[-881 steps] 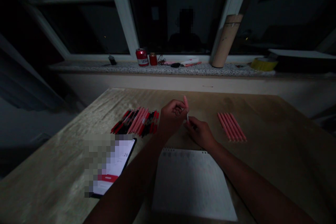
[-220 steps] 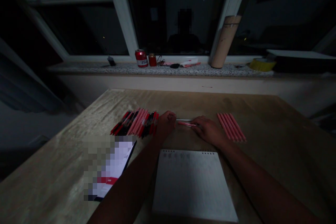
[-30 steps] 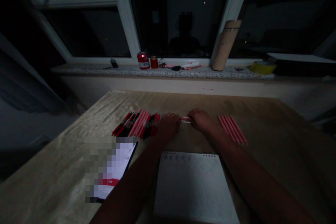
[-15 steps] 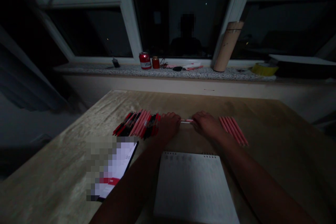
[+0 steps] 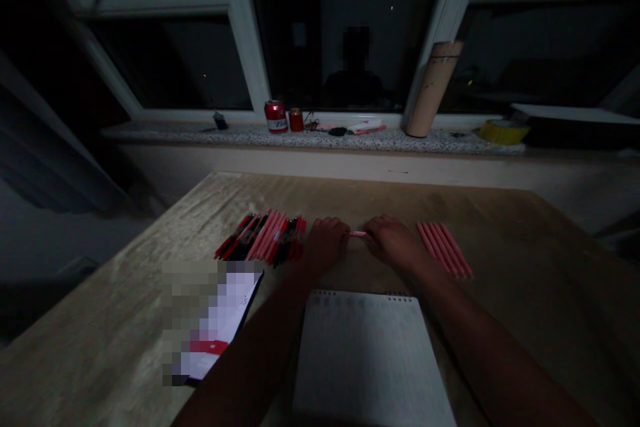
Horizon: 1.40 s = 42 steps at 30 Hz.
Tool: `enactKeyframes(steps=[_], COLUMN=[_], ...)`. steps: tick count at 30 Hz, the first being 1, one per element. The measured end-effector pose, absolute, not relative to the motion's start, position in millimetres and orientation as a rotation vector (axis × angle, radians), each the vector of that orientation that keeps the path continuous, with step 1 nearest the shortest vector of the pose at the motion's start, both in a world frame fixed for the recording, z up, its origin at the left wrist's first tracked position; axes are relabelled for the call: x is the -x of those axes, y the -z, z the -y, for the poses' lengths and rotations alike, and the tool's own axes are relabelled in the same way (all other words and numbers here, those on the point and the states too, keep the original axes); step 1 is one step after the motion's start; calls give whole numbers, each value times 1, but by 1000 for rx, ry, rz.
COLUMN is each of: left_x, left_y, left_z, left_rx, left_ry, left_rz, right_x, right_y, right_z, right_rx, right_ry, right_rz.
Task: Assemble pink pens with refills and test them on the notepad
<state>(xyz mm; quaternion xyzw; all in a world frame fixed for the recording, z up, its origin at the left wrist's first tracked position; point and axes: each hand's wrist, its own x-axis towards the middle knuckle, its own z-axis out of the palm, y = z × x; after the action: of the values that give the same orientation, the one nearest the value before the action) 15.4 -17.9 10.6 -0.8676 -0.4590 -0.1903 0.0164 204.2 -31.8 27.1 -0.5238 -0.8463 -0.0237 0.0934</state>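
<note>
My left hand (image 5: 327, 240) and my right hand (image 5: 393, 238) rest over the table, fingers closed on the two ends of a slim pink pen (image 5: 358, 233). Only the pen's middle shows in the gap between them. Left of my left hand lies a row of pens (image 5: 265, 237) in red, black and pink, packed side by side. Beyond my right wrist, several pink pens (image 5: 445, 248) lie parallel in a slanted row. A spiral notebook (image 5: 370, 353) with a pale page lies below my hands, between my forearms.
A phone (image 5: 225, 320) with its screen lit lies by my left forearm. On the stone windowsill (image 5: 240, 135) behind the table (image 5: 125, 293) stand a red can (image 5: 276, 117), a small red jar (image 5: 296, 120), a cardboard tube (image 5: 434, 90) and a yellow tape roll (image 5: 504, 132).
My left hand has shifted slightly right, away from the row of mixed pens. The gap between my hands is narrower, and the white strip seen under the pink pen no longer shows separately.
</note>
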Motion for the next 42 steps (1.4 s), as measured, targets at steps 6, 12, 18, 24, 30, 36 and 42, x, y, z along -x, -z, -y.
enactKeyframes(steps=[6, 12, 18, 24, 30, 36, 42], left_x=[-16, -17, -18, -18, -17, -18, -18], left_y=[-9, -7, -8, -6, -7, -7, -5], left_z=[17, 16, 18, 17, 18, 18, 17], left_rx=[2733, 2743, 2752, 2777, 2798, 2807, 2801], left_ry=[557, 570, 606, 643, 679, 693, 727], left_rz=[1414, 1408, 1396, 1354, 1308, 1323, 1307], right_x=[-203, -202, -202, -201, -200, -201, -200], right_y=[-28, -29, -27, -26, -27, -26, -25], right_z=[34, 36, 36, 37, 38, 37, 37], right_rx=[1511, 1528, 1511, 1519, 1501, 1492, 1488], right_ry=[112, 95, 104, 101, 82, 71, 59], right_rz=[2536, 2546, 2537, 2528, 2533, 2539, 2510])
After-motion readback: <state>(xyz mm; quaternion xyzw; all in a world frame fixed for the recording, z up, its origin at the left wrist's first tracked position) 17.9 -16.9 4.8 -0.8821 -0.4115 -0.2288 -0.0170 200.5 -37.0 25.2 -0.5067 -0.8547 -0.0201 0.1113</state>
